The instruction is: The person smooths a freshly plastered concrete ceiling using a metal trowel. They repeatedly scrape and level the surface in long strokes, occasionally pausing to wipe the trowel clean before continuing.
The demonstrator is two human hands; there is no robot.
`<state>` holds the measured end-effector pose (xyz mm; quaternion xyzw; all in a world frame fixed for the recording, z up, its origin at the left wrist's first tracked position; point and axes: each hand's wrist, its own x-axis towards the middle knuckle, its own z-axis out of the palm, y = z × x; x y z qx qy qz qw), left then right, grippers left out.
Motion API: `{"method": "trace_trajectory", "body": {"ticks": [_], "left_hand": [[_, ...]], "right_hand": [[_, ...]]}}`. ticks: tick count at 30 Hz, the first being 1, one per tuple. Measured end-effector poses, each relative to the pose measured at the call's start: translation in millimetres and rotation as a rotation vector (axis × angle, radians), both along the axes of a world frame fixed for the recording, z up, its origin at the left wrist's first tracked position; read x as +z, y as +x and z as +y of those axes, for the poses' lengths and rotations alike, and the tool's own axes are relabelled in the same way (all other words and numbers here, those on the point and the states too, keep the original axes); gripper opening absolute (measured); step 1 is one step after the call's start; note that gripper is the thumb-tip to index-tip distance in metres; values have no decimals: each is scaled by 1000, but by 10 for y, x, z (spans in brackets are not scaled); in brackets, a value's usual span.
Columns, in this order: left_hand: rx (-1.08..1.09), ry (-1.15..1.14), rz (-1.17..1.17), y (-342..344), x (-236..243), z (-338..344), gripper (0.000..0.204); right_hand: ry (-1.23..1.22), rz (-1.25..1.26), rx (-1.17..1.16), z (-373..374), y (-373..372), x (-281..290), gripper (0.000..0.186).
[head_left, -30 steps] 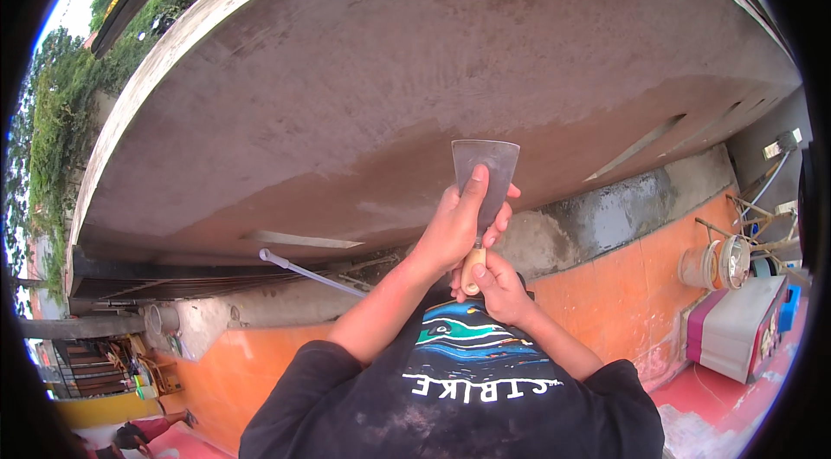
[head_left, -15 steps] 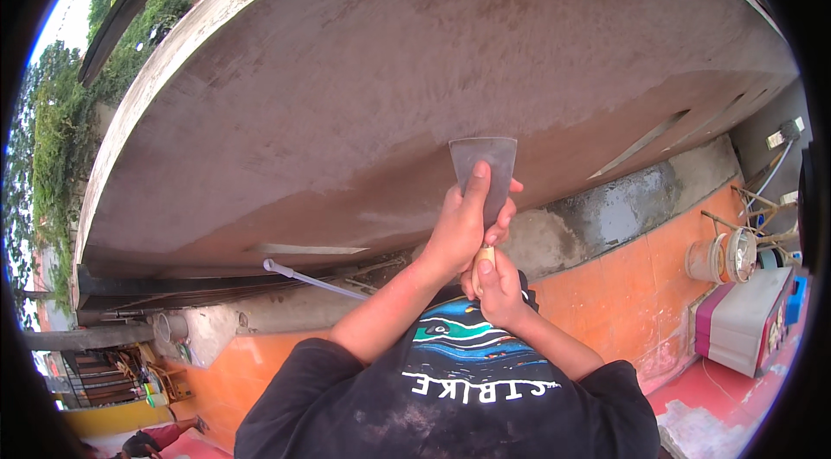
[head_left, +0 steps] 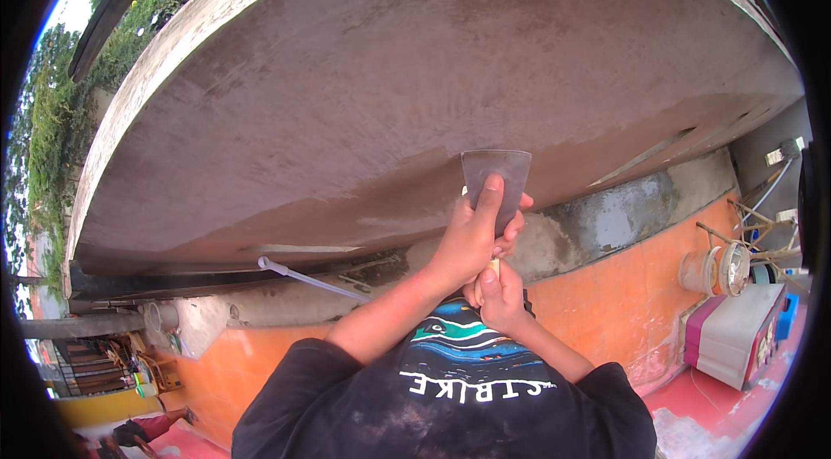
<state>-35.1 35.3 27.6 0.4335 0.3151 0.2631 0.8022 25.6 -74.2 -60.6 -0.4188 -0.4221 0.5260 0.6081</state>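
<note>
Steel scraper blade (head_left: 495, 175) juts above the left hand (head_left: 474, 238); both it and the right hand (head_left: 500, 294) grip its handle.

The single head view tilts up, close under the grey ceiling (head_left: 415, 69), hands near centre.

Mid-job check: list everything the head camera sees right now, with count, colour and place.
Wide flat metal putty knife: one, grey blade, wooden handle, centre, blade against the slab.
Smooth plastered concrete slab: one, grey-brown, fills the upper picture.
Painted wall: one, orange, grey cement patch along its top, below the slab.
Thin plastic pipe: one, white, centre-left, under the slab's edge.
Boxy cooler-like container: one, grey with magenta side, right.
Round bucket: one, pale, right.
Leafy trees: green, far left.
Left hand: over the blade's base.
Right hand: on the handle.
</note>
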Motion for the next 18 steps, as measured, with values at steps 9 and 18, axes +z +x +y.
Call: {"method": "trace_trajectory", "body": {"ticks": [9,18], "left_hand": [[1,81,-83,74,256,-114,70],[94,-82,-65,177,-80,-114,70]], "right_hand": [[101,90,51,-68,235,205,38],[-101,-4,24,-160,293,35,45]]}}
